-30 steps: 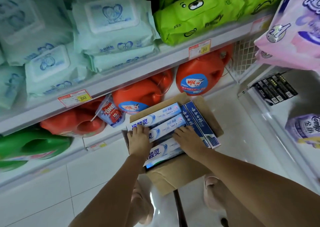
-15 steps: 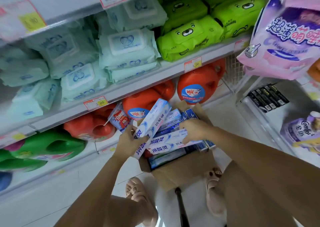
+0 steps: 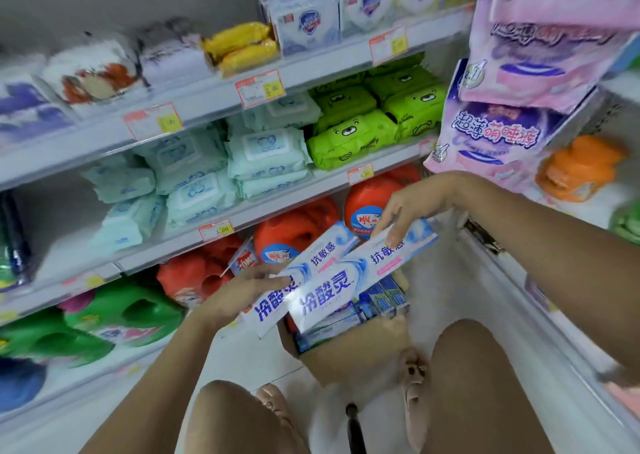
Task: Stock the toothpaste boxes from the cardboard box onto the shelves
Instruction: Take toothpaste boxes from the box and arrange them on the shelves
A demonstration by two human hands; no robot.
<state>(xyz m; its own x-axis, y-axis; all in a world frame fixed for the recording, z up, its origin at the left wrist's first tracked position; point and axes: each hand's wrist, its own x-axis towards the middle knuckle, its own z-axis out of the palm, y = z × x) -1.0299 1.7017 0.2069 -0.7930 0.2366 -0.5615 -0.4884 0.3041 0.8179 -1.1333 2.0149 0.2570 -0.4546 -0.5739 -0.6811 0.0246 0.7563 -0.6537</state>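
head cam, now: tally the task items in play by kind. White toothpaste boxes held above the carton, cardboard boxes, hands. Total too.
White toothpaste boxes held: 2 (left box, right box)
Cardboard box: 1
Hands: 2 (left hand, right hand)
Total: 5

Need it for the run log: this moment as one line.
left hand: holds toothpaste box | right hand: holds second toothpaste box | cardboard box: more inside

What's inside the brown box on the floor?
More toothpaste boxes, blue and white, lie packed inside the cardboard box. The two white boxes that the left hand and right hand hold above it cover much of the opening, so what lies under them is hidden.
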